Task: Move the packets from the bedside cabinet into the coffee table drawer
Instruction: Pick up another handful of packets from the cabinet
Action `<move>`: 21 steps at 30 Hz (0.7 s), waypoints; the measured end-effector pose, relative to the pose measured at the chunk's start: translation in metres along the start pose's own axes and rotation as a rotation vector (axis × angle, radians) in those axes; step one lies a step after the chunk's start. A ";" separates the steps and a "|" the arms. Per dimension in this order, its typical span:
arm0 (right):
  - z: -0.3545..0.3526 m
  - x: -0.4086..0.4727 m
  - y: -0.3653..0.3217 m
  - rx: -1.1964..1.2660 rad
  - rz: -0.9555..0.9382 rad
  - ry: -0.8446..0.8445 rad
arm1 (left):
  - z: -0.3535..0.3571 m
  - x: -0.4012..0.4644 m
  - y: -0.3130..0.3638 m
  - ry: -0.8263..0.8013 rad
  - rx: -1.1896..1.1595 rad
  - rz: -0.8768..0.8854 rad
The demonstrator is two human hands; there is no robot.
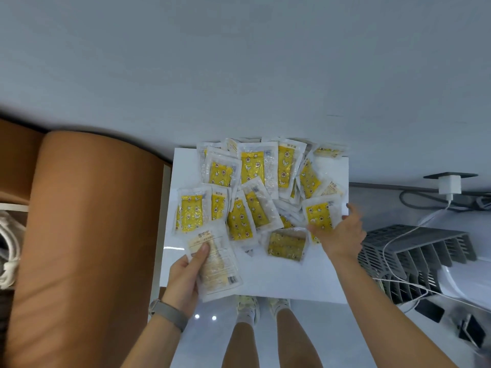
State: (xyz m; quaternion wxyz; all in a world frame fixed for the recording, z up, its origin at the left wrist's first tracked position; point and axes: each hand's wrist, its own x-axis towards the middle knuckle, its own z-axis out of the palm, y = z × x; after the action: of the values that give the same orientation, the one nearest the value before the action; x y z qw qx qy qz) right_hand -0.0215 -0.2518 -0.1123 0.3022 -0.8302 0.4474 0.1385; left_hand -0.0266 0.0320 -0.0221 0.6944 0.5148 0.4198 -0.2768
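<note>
Several clear packets with yellow printed panels (252,179) lie heaped on the white top of the bedside cabinet (287,277). My left hand (186,277) grips a pale packet (215,264) turned back side up, thumb on top, at the cabinet's front left. My right hand (342,232) pinches a yellow packet (320,215) at the right edge of the heap. Another packet (287,245) lies flat in front of the pile. The coffee table drawer is not in view.
An orange-brown padded headboard (87,235) stands close on the left. On the right lie a grey slatted rack (417,251), a white charger (449,184) with its cable, and dark cables. A white wall is behind. My legs and shoes (261,309) are below the cabinet's front edge.
</note>
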 end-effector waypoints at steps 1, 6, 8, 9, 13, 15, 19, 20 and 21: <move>0.002 -0.001 0.001 -0.053 -0.001 0.009 | -0.004 -0.002 0.001 0.010 -0.011 0.006; 0.008 0.006 0.007 0.001 0.089 -0.055 | -0.031 -0.005 0.004 0.098 -0.064 0.043; 0.006 0.007 0.008 0.050 0.072 -0.125 | -0.042 -0.007 0.006 0.100 -0.091 0.053; 0.004 0.007 0.007 0.011 0.039 -0.149 | -0.047 -0.007 0.007 0.101 -0.109 0.057; -0.002 0.003 0.005 -0.039 -0.049 -0.167 | -0.070 -0.005 0.010 0.118 -0.172 0.072; -0.005 0.000 0.005 -0.024 -0.014 -0.131 | -0.082 -0.004 0.012 0.139 -0.195 0.078; -0.014 -0.021 -0.001 0.264 0.142 0.129 | -0.108 -0.003 0.014 0.189 -0.210 0.081; -0.018 -0.031 -0.008 0.362 0.183 0.208 | -0.114 -0.002 0.015 0.197 -0.215 0.080; -0.022 -0.044 -0.018 0.444 0.207 0.273 | -0.120 -0.001 0.016 0.199 -0.222 0.080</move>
State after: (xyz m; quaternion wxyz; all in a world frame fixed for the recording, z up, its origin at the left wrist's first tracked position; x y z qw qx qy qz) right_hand -0.0319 -0.2291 -0.0668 0.3979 -0.7045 0.5859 -0.0459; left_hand -0.0501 0.1510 -0.0281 0.7124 0.4762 0.4936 -0.1482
